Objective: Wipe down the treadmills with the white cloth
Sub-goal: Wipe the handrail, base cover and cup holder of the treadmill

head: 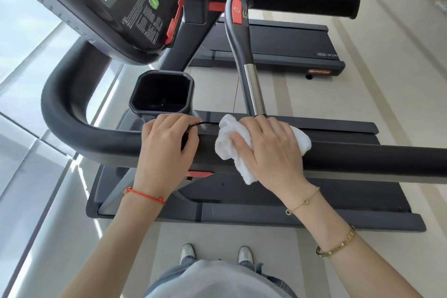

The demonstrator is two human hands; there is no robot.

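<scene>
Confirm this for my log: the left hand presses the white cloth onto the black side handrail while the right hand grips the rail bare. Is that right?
Not quite: the hands are swapped. In the head view the right hand presses the white cloth onto the black side handrail, while the left hand grips the rail bare, beside the cloth.

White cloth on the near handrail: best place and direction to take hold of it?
Take the white cloth at the bunched part lying on top of the handrail, coming down from above. It drapes over the round bar with a loose tail hanging on the near side, so a palm-down grip wrapping cloth and bar, as the right hand has it, keeps it spread for wiping.
</scene>
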